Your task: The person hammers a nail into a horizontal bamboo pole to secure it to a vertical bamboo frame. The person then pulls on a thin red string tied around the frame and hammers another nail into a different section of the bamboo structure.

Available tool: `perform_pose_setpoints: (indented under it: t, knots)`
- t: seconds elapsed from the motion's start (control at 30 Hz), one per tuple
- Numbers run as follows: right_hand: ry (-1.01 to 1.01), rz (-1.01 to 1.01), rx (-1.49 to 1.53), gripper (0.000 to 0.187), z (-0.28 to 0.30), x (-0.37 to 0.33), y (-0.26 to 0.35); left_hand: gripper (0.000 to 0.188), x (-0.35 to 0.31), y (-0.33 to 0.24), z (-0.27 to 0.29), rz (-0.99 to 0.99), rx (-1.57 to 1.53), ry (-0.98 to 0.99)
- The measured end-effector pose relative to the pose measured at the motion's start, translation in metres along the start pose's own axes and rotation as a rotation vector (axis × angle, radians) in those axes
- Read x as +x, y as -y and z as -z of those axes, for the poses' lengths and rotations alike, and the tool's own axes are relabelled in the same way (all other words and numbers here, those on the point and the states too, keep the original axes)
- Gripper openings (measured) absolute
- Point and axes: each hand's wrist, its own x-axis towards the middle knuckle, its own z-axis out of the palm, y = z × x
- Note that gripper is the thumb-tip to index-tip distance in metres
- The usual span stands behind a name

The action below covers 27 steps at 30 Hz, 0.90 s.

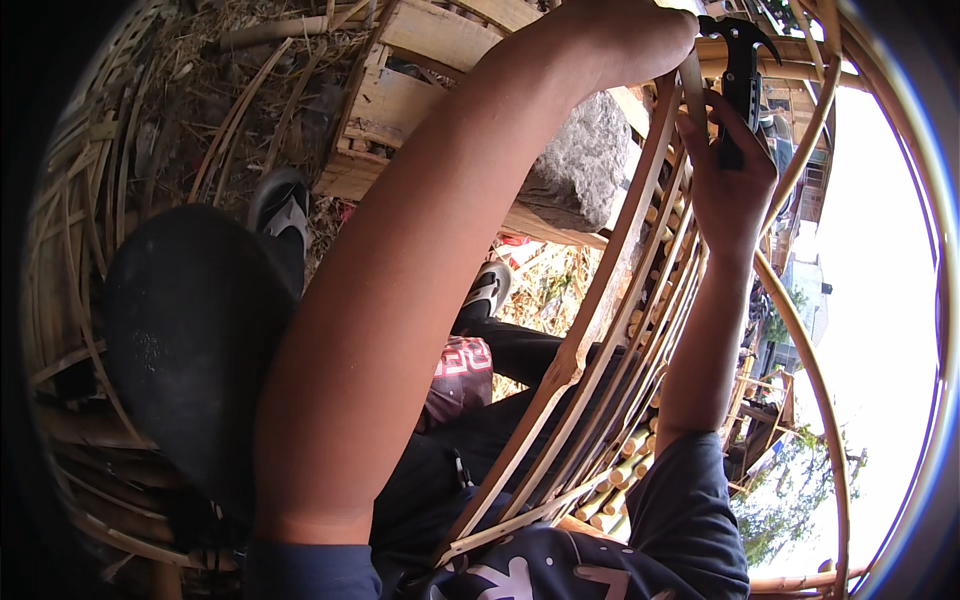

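Observation:
My left arm reaches across to the upper right, and my left hand (650, 42) is closed near the top ends of the bamboo strips; what its fingers pinch is hidden. Just below and right of it, my right hand (737, 195) grips a black multi-tool hammer (740, 75) by its handle, with the claw head pointing up. My right fingertips also lie close to a short flat bamboo strip (692, 88). Long split bamboo strips (600, 300) run side by side from the hands down to my lap.
Wooden crates (405, 100) stand at upper left, beside a rough grey block (590, 155). Cut bamboo poles (625, 470) are stacked behind the strips. Curved bamboo poles (815, 370) arch along the right. A dark rounded object (190, 350) blocks the lower left. Straw litters the ground.

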Motion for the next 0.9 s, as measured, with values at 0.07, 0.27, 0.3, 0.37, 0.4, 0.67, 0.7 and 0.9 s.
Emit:
perform_pose_setpoints:
  t: [0.07, 0.27, 0.3, 0.37, 0.4, 0.67, 0.7, 0.9]
  knots:
    - [-0.009, 0.031, 0.031, 0.037, -0.005, 0.001, 0.004, 0.036, 0.001, -0.014, 0.001, 0.32, 0.273, 0.001]
    - [0.011, 0.055, -0.004, 0.037, -0.007, -0.001, 0.004, 0.034, -0.015, -0.03, 0.0, 0.329, 0.286, 0.066]
    - [0.013, 0.055, -0.003, 0.037, -0.009, -0.001, 0.006, 0.034, -0.014, -0.029, 0.0, 0.324, 0.296, 0.07]
    - [-0.003, 0.086, 0.004, 0.037, -0.01, -0.002, 0.006, 0.033, -0.012, -0.025, -0.001, 0.32, 0.325, 0.074]
    - [-0.001, 0.085, 0.002, 0.037, -0.011, -0.002, 0.005, 0.032, -0.011, -0.024, -0.001, 0.318, 0.338, 0.074]
    - [-0.023, 0.124, -0.074, 0.035, -0.013, -0.007, 0.008, 0.029, -0.001, -0.021, -0.004, 0.29, 0.505, 0.052]
    - [-0.021, 0.124, -0.074, 0.035, -0.014, -0.007, 0.009, 0.029, 0.002, -0.02, -0.004, 0.283, 0.538, 0.044]
    - [-0.003, 0.138, -0.043, 0.035, -0.017, -0.006, 0.005, 0.026, -0.004, -0.025, -0.008, 0.419, 0.567, -0.153]
